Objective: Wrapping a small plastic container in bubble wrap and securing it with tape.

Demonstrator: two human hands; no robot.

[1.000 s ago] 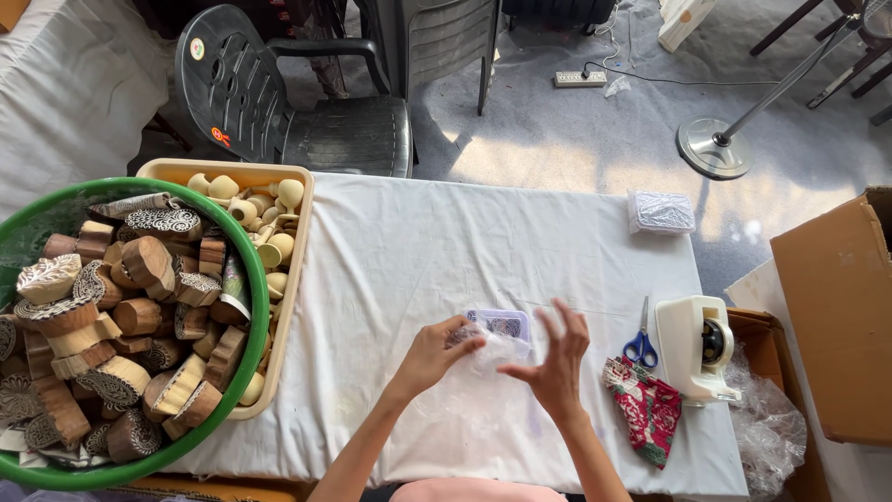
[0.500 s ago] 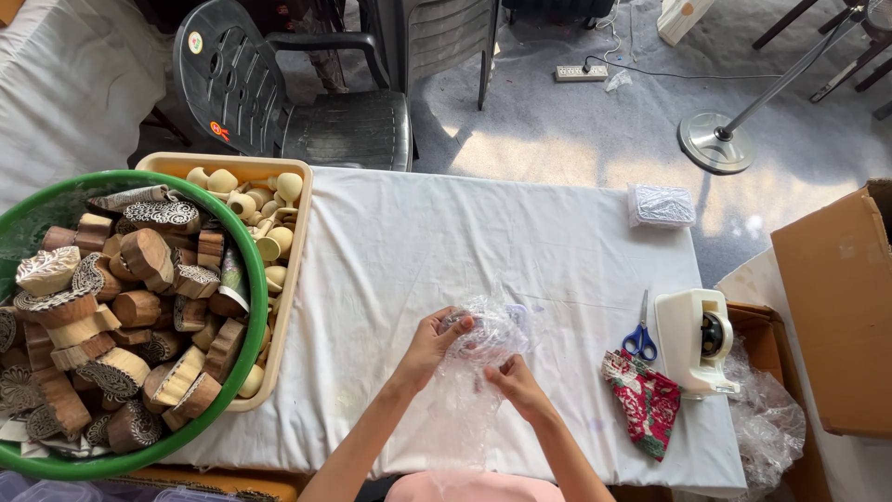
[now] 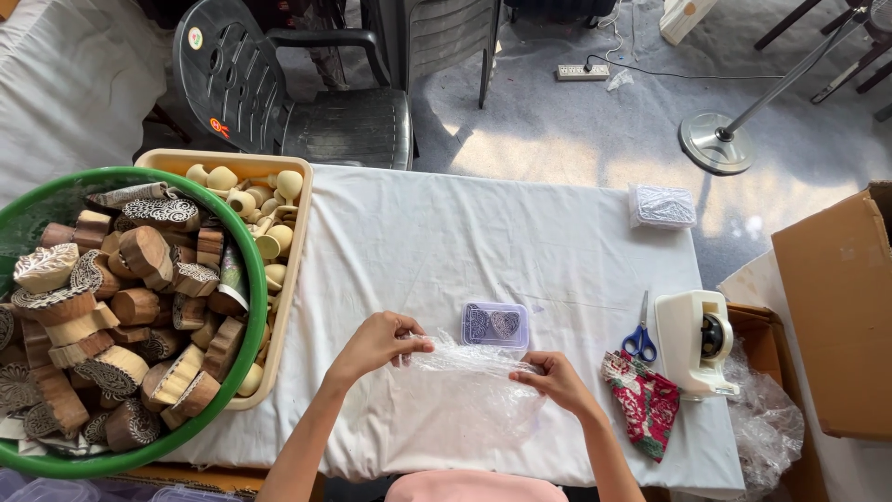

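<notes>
In the head view, both hands sit in the lower middle of the frame over a table covered with a white cloth [image 3: 446,242]. The left hand [image 3: 376,342] pinches the left edge of a clear plastic bag [image 3: 469,386] between thumb and fingers, and the right hand [image 3: 555,376] pinches the bag's right edge the same way, so the thin film is stretched between them just above the cloth. Just above the bag, near the centre of the frame, lies a small clear box [image 3: 495,324] with patterned pieces inside, apart from both hands. At the left edge a green basin [image 3: 243,307] is heaped with carved wooden blocks, and a beige tray [image 3: 295,244] of pale wooden knobs stands touching it. At the right lie blue-handled scissors [image 3: 640,336], a white tape dispenser [image 3: 695,339] and a red patterned cloth [image 3: 646,402]. A small wrapped packet [image 3: 662,205] rests at the upper right of the table.
</notes>
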